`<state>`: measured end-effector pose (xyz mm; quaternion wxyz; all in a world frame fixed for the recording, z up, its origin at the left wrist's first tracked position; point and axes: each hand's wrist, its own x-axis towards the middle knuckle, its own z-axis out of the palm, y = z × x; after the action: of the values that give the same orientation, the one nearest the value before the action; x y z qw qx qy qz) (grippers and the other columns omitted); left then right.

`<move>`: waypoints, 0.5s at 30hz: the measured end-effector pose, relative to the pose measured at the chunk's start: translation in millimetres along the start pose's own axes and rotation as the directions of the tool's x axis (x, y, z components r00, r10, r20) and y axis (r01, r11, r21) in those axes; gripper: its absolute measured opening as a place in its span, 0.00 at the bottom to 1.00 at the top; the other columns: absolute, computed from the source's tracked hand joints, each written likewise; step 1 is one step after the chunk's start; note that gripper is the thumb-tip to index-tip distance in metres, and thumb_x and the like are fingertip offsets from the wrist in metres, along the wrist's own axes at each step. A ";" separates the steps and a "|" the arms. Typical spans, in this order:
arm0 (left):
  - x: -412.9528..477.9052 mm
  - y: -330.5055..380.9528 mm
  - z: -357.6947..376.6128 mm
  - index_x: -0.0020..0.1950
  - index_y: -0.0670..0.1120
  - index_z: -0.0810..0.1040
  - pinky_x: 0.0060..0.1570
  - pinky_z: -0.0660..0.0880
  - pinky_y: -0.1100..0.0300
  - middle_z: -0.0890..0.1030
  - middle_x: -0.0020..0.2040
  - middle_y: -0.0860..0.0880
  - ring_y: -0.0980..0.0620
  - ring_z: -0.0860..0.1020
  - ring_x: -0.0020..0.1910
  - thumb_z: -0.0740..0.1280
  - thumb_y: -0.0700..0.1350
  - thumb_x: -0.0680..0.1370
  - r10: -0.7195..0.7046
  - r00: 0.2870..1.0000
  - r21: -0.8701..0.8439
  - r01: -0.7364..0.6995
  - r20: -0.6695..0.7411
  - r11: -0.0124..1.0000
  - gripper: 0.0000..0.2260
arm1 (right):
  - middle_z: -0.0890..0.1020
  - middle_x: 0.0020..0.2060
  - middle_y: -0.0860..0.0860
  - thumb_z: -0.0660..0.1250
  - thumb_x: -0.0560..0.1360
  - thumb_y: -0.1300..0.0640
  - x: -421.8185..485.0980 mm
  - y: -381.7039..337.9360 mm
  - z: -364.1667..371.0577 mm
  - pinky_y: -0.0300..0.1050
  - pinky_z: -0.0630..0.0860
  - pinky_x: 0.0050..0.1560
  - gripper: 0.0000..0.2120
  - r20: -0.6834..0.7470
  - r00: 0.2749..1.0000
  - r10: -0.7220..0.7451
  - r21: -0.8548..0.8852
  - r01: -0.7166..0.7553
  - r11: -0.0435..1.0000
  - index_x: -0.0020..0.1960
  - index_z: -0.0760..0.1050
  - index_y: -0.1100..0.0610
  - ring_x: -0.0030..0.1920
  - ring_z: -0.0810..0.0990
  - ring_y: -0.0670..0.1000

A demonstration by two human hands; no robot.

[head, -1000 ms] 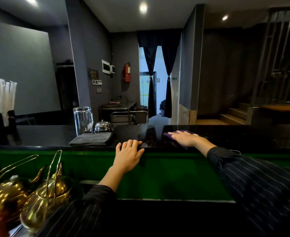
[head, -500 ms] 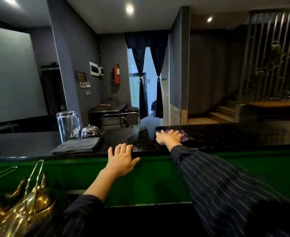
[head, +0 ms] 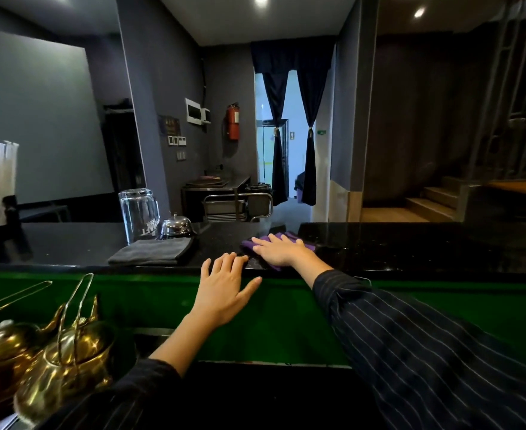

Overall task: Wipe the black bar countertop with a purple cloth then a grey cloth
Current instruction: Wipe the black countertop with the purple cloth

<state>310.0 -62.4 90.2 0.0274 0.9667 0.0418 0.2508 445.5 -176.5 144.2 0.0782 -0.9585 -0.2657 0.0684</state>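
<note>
And there was the right hand [head: 281, 251], laid flat on the purple cloth [head: 302, 238], its grip spread, fingers straight and slightly fanned, palm pressing the soft fabric down. The cloth lay crumpled under it near the middle of the black surface [head: 410, 249], close to the near edge, with purple folds showing past the fingertips and beside the wrist. That surface was glossy polished stone, speckled, with pale reflections running across it.

The left hand [head: 224, 287] sat just left of the right, its grip open too: four straight fingers resting on the rounded near edge, thumb angled out over the smooth green front panel [head: 286, 324] below. A dark pinstriped sleeve [head: 426, 352] covered the right forearm.

Further left lay the grey cloth [head: 153, 251], folded into a neat flat rectangle with a matte weave, apart from both hands. Just behind it stood a clear glass mug [head: 139, 214], upside down, and a shiny domed call bell [head: 176, 226] beside it. At near left, rounded brass teapots [head: 66, 361] with thin wire handles gleamed.
</note>
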 end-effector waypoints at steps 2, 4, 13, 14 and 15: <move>0.1 6.3 6.9 0.65 0.52 0.69 0.71 0.57 0.48 0.73 0.64 0.51 0.50 0.68 0.66 0.43 0.67 0.74 -0.044 0.987 -0.043 0.038 -0.154 0.998 0.30 | 0.47 0.80 0.51 0.42 0.82 0.38 5.1 4.8 -1.0 0.66 0.40 0.73 0.25 -0.005 1.000 -0.013 0.003 0.013 1.000 0.78 0.47 0.38 0.79 0.44 0.57; 2.7 12.8 14.3 0.59 0.52 0.72 0.68 0.60 0.49 0.76 0.58 0.53 0.50 0.73 0.60 0.47 0.64 0.76 -0.098 0.960 -0.073 0.081 -0.261 0.994 0.24 | 0.47 0.80 0.51 0.42 0.82 0.39 13.6 10.5 -2.0 0.66 0.40 0.73 0.25 -0.013 1.000 -0.013 0.005 0.013 1.000 0.78 0.47 0.39 0.79 0.45 0.57; 5.5 18.5 35.3 0.59 0.50 0.74 0.69 0.56 0.47 0.78 0.61 0.48 0.47 0.72 0.64 0.49 0.60 0.78 -0.170 0.940 -0.053 0.162 -0.295 0.985 0.22 | 0.46 0.80 0.51 0.42 0.82 0.40 58.6 40.1 -10.5 0.66 0.40 0.75 0.25 -0.027 0.999 0.018 0.011 -0.018 1.000 0.78 0.47 0.39 0.79 0.44 0.58; 6.0 18.9 36.8 0.59 0.50 0.74 0.69 0.56 0.47 0.78 0.60 0.48 0.47 0.72 0.64 0.48 0.61 0.78 -0.175 0.939 -0.059 0.165 -0.295 0.985 0.23 | 0.46 0.80 0.51 0.42 0.82 0.40 65.2 44.0 -12.1 0.66 0.40 0.75 0.25 -0.024 0.999 0.021 0.013 -0.021 1.000 0.78 0.47 0.39 0.79 0.44 0.58; 6.8 19.0 38.3 0.59 0.50 0.74 0.69 0.56 0.47 0.78 0.60 0.48 0.48 0.72 0.64 0.47 0.61 0.79 -0.178 0.937 -0.065 0.166 -0.300 0.984 0.23 | 0.46 0.80 0.51 0.42 0.82 0.40 72.4 47.6 -14.0 0.66 0.40 0.75 0.25 -0.021 0.999 0.024 0.019 -0.024 1.000 0.78 0.47 0.39 0.79 0.44 0.58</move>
<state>335.8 -81.9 61.4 0.0611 0.9084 0.1252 0.3942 533.2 -180.8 142.6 0.0889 -0.9615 -0.2527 0.0616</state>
